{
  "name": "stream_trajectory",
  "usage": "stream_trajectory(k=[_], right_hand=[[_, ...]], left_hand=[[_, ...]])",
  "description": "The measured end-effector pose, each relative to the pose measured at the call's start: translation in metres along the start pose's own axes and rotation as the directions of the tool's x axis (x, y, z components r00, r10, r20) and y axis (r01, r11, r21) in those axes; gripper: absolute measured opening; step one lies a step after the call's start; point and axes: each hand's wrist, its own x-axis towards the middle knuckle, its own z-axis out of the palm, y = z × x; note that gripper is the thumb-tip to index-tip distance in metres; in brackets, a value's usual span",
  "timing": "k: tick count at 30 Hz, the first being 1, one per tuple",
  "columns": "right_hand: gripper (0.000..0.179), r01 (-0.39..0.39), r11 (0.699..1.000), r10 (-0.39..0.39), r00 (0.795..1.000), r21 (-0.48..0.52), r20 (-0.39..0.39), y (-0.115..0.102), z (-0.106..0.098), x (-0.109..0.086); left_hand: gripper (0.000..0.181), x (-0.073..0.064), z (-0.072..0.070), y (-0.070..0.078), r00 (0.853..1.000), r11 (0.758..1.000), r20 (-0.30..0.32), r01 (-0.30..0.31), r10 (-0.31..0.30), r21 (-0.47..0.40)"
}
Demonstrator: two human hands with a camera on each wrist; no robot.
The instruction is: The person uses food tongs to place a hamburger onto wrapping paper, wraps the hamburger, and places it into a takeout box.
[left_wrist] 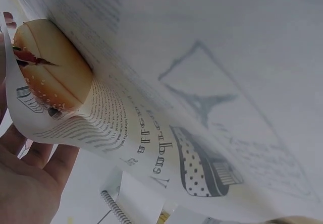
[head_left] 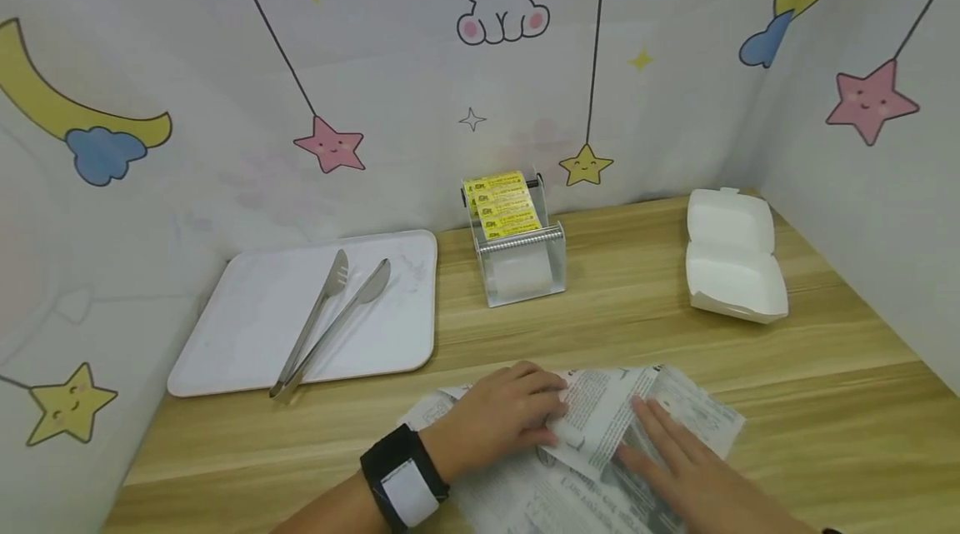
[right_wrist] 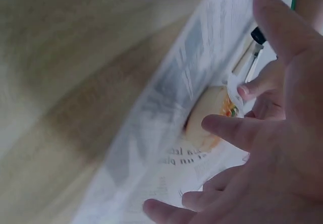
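Note:
A filled bun [left_wrist: 53, 65] with sesame seeds lies inside a sheet of printed wrapping paper [head_left: 592, 409]; in the head view the paper hides it. My left hand [head_left: 498, 413] holds the folded-over edge of the paper at the bun's left side, fingers bent, thumb low. In the right wrist view the bun [right_wrist: 204, 118] shows between the paper layers, orange and green filling facing the left hand. My right hand [head_left: 690, 467] rests on the paper's right part with fingers extended; its index finger [right_wrist: 227, 128] reaches in front of the bun.
Tongs [head_left: 330, 321] lie on a white tray [head_left: 405, 309] at the left. Behind the paper stands a dispenser [head_left: 521, 267] with a roll of yellow labels [head_left: 506, 205]. An opened white takeaway box [head_left: 731, 259] sits at the right. Printed fabric walls [head_left: 420, 84] border the wooden table [head_left: 615, 292].

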Motion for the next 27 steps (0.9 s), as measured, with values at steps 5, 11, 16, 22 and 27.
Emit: stream_trajectory(k=[5,11,16,22,27], right_hand=[[0.096,0.01,0.999,-0.008,0.999,-0.051,0.037,-0.002,0.015,-0.006],[0.085,0.012,1.0,-0.011,1.0,-0.014,0.024,0.001,0.018,-0.003],[0.039,-0.028,0.993,0.035,0.997,0.114,-0.063,0.002,0.001,0.009],[0.025,-0.018,0.993,0.039,0.984,0.115,-0.175,0.001,-0.018,0.021],[0.023,0.005,0.987,0.02,0.987,0.159,-0.158,0.001,-0.024,0.023]], left_hand=[[0.031,0.001,0.0,-0.001,1.0,1.0,-0.011,-0.003,0.004,0.026],[0.031,0.001,-0.001,0.0,1.0,1.0,-0.004,0.008,-0.008,0.019],[0.03,0.001,-0.001,-0.001,1.0,1.0,-0.012,-0.003,0.003,0.007],[0.03,0.0,0.0,-0.001,1.0,1.0,-0.007,0.008,-0.008,0.005],[0.03,0.0,0.001,-0.001,1.0,1.0,0.007,0.016,-0.017,0.018]])
